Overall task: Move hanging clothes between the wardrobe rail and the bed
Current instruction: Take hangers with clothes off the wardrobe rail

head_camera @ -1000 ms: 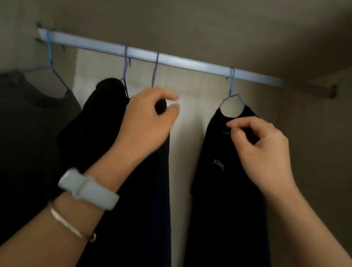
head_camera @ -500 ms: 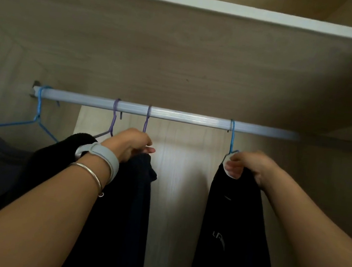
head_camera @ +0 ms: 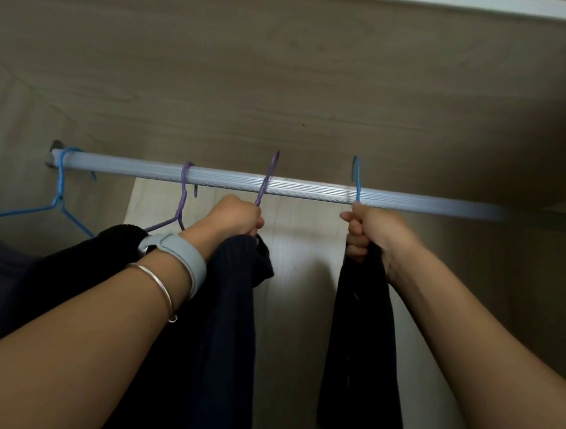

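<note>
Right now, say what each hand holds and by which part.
Left hand grips the purple hanger by its neck, under the hook, above the navy garment. Right hand grips the blue hanger by its neck, above the black garment.

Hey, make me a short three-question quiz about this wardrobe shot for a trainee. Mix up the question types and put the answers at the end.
1. True or false: the left hand grips the raised purple wire hanger that carries the dark navy knit garment.
2. What does the right hand grip? A) a raised blue wire hanger carrying a black garment; B) a wooden hanger; C) a belt.
3. How many hangers sit hooked over the silver metal rail with no hand on them?
Key: 1 true; 2 A; 3 two, the far-left blue hanger and the second purple hanger.
</note>
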Available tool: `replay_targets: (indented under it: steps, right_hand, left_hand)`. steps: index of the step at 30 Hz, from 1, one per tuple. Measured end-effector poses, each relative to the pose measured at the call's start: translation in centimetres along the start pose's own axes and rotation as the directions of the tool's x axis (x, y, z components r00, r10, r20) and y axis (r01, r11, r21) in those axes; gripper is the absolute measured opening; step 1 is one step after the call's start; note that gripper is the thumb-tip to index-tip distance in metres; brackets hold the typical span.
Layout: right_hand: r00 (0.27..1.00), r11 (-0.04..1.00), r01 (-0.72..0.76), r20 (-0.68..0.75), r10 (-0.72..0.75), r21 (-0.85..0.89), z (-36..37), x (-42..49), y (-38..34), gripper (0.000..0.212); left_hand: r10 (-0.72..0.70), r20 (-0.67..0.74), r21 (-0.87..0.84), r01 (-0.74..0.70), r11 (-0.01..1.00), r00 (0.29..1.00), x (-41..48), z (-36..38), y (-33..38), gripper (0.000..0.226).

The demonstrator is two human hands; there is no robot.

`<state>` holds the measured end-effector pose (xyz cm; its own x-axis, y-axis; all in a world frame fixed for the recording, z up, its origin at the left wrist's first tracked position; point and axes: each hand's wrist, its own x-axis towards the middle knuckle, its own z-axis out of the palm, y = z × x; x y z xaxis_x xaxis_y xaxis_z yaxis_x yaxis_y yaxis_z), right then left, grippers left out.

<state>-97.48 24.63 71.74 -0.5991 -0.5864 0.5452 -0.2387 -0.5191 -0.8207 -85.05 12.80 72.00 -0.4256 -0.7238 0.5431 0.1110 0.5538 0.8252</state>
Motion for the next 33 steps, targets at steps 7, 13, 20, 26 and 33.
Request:
replay_targets:
  steps: [7, 13, 20, 26, 33]
  right_hand:
    - [0.995, 0.996, 0.067, 0.079, -0.063, -0.056, 5.7, -5.1, 2.4, 0.03]
    - [0.988, 0.965, 0.044, 0.153, -0.004, -0.259, 8.3, -9.0, 6.2, 0.033]
    - [0.932, 0.834, 0.283, 0.34, -0.124, -0.473, 10.6, -15.4, 9.3, 0.042]
    - [0.757, 0.67, 0.574, 0.616, -0.216, -0.471, 11.8, -22.2, 10.0, 0.04]
    - [0.314, 0.556, 0.822, 0.72, -0.619, 0.12, 14.5, -31.8, 10.9, 0.037]
  left_hand:
    - [0.034, 0.099, -0.08, -0.026, 0.996, 0.995, -4.9, -0.5, -1.2, 0.037]
    - [-0.01, 0.201, 0.023, 0.006, 1.0, 0.979, -9.9, -3.8, -4.6, 0.034]
    - [-0.139, 0.062, 0.038, 0.137, 0.99, 0.988, -17.2, -7.7, -7.0, 0.028]
    - [-0.355, -0.036, -0.181, 0.343, 0.922, 0.934, -24.8, -11.6, -6.1, 0.027]
    - [-0.438, -0.262, -0.137, 0.416, 0.899, 0.86, -37.6, -15.8, -2.5, 0.028]
